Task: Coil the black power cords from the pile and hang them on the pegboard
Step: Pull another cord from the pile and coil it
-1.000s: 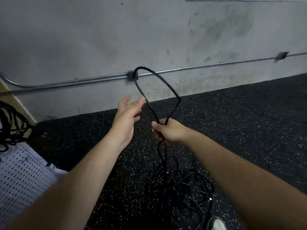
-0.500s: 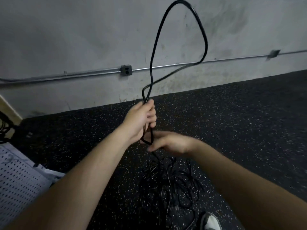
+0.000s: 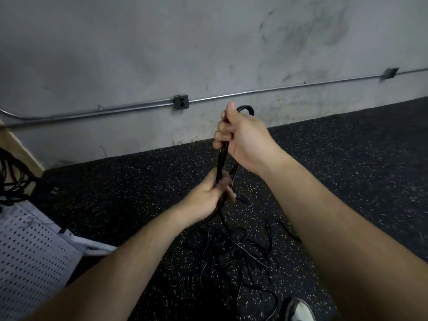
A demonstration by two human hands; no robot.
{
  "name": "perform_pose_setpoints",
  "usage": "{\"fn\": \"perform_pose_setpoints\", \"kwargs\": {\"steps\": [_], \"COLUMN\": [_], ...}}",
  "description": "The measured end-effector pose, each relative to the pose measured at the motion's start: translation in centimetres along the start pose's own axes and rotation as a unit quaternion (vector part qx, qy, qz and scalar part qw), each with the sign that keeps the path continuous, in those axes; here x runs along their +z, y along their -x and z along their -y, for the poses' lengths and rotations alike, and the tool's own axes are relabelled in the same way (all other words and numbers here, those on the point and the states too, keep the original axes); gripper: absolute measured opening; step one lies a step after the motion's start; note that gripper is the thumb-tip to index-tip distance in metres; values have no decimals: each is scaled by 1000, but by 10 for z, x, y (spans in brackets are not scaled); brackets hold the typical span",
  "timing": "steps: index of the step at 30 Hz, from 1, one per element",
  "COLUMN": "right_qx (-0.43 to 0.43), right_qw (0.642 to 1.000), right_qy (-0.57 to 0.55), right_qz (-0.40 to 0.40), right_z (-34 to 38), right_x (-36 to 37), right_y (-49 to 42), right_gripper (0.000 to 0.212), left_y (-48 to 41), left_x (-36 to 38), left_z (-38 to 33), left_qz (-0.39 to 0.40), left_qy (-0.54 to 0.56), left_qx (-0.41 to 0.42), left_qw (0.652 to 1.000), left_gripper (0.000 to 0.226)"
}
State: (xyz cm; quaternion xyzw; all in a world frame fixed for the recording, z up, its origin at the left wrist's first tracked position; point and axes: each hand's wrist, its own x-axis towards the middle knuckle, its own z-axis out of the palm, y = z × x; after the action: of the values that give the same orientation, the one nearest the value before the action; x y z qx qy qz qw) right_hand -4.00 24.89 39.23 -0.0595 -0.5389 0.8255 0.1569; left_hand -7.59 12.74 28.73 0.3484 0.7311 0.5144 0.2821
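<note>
A folded black power cord (image 3: pixel 221 159) runs upright between my two hands in mid-air. My right hand (image 3: pixel 243 137) grips its upper end, where a short loop (image 3: pixel 246 110) sticks out above the fist. Lower down, my left hand (image 3: pixel 212 195) holds the same strands, and the cord trails from it to the floor. A tangled pile of black cords (image 3: pixel 238 253) lies on the speckled floor below my hands. The white pegboard (image 3: pixel 27 253) is at the lower left, with some black cords (image 3: pixel 11 179) hanging at its upper edge.
A grey concrete wall (image 3: pixel 208 54) stands ahead with a metal conduit (image 3: pixel 266 91) and an outlet box (image 3: pixel 181 101) low on it. The toe of a shoe (image 3: pixel 300 310) shows at the bottom edge. A black speckled rubber floor (image 3: pixel 359 158) stretches right.
The tall loop that stood above my left hand has been pulled down into a short bundle. My right hand rose and took the top; my left hand dropped lower on the cord.
</note>
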Motion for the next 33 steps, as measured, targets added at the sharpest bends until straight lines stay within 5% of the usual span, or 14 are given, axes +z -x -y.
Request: {"fn": "perform_pose_setpoints", "kwargs": {"steps": [3,5,6,8,9,13,16,19,24,29,33], "right_qx": [16,111,160,201,192,169,96,87,67,51,60], "right_qw": [990,948,914,867,870,924,948,986,993,988,969], "right_qy": [129,259,318,382,377,319,303,124,-41,-140,-225], "right_qz": [52,145,194,249,251,130,12,-75,-92,-51,-85], "right_z": [-11,-34,-47,-74,-85,-87,-61,-37,-2,-1,-7], "right_x": [-23,-38,-38,-32,-27,-8,-4,8,16,10,11], "right_y": [4,15,22,32,35,29,12,-5,-18,-20,-18], "right_gripper": [61,95,96,58,33,30,30,27,29,30,28], "left_y": [-8,-13,-14,-14,-14,-9,6,17,16,12,12], "left_x": [-15,-27,-32,-37,-38,-50,-50,-27,-6,-9,-3], "left_z": [-11,-25,-32,-44,-48,-41,-25,-10,5,0,-8], "left_qz": [-76,-113,-110,-80,-78,-184,-115,-32,27,-47,-78], "left_qy": [152,256,300,357,364,157,193,170,-31,85,8], "left_qx": [4,12,17,27,30,35,5,-5,-59,-41,7], "left_qw": [986,960,947,930,928,970,975,985,997,994,997], "left_gripper": [22,21,20,18,18,27,58,54,25,20,28]}}
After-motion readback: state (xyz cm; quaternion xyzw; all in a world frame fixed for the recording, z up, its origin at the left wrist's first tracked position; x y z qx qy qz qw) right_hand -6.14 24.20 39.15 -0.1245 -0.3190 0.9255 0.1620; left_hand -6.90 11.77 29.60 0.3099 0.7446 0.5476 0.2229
